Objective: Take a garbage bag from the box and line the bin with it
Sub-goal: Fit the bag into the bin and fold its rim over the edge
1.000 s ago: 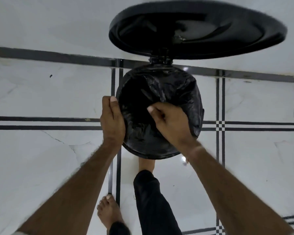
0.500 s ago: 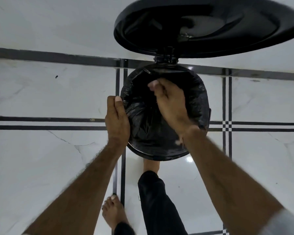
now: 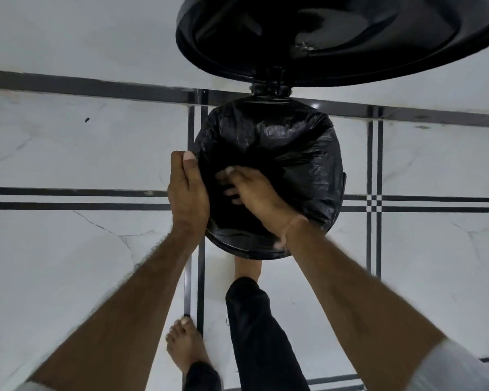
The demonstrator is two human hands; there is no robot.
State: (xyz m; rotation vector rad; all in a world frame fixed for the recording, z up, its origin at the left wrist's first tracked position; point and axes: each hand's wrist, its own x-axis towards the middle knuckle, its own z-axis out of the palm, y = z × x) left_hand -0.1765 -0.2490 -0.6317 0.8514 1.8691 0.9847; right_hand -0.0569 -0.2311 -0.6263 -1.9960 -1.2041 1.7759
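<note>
The left hand (image 3: pixel 187 193) is cupped against the outer left edge of the round black plastic pedal bin (image 3: pixel 246 251), fingers pressed together and thumb laid flat along the rim, pinning the crinkled black plastic garbage bag (image 3: pixel 294 142) where it folds over that edge; the right hand (image 3: pixel 254 193) reaches inside the bin's mouth just beside the left hand, its fingers loosely spread and curled into the bag's film, though whether they pinch a fold or merely press it I cannot tell; beyond both hands the bag is draped over the far and right rim, glossy and wrinkled; the bin's round black hinged lid (image 3: pixel 336 38) stands raised above the far rim; below the hands, a bare foot (image 3: pixel 185 345) rests on the white marble floor (image 3: pixel 68 277).
</note>
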